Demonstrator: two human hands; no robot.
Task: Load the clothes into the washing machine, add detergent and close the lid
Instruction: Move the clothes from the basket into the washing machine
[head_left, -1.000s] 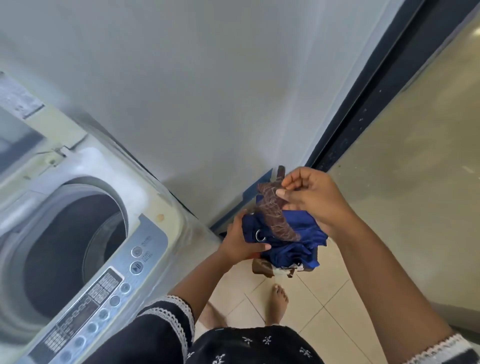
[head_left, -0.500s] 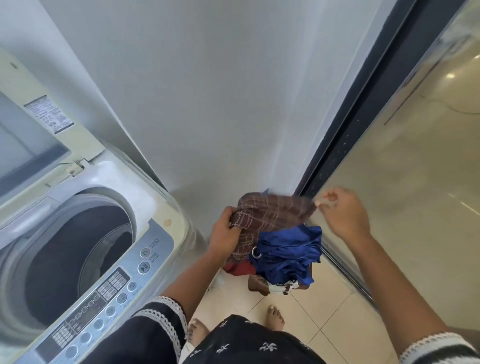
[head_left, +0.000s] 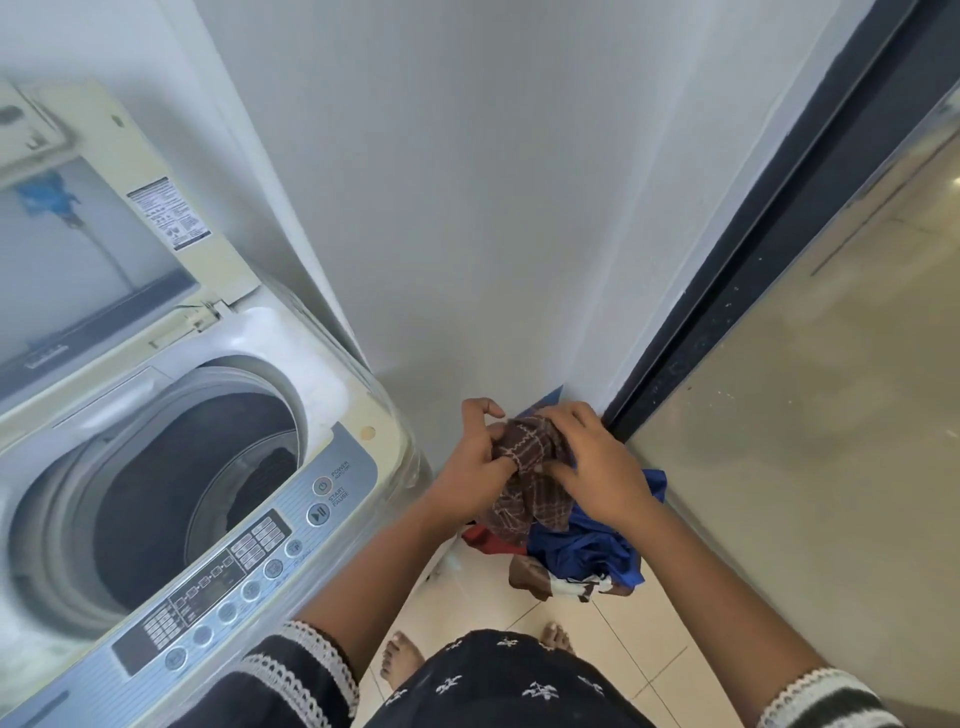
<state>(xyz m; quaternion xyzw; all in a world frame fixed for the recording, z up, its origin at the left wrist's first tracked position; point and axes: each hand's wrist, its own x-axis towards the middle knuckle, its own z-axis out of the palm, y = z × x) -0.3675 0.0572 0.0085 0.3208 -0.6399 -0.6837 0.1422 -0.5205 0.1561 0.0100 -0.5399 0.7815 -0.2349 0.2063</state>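
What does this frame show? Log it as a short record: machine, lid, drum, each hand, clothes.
machine: top-loading washing machine on the left, control panel facing the person
lid: lid raised
drum: drum open; dark inside, contents unclear
left hand: left hand grips the brown checked cloth
right hand: right hand holds the same cloth from the other side
clothes: blue garment bunched below the hands, red piece beside it, all outside the machine

We note woven brown checked cloth (head_left: 530, 467), glossy blue fabric (head_left: 587, 545), a smooth plastic washing machine top (head_left: 322, 384) with a metallic-looking control panel (head_left: 244, 561), and glossy floor tiles (head_left: 639, 649).
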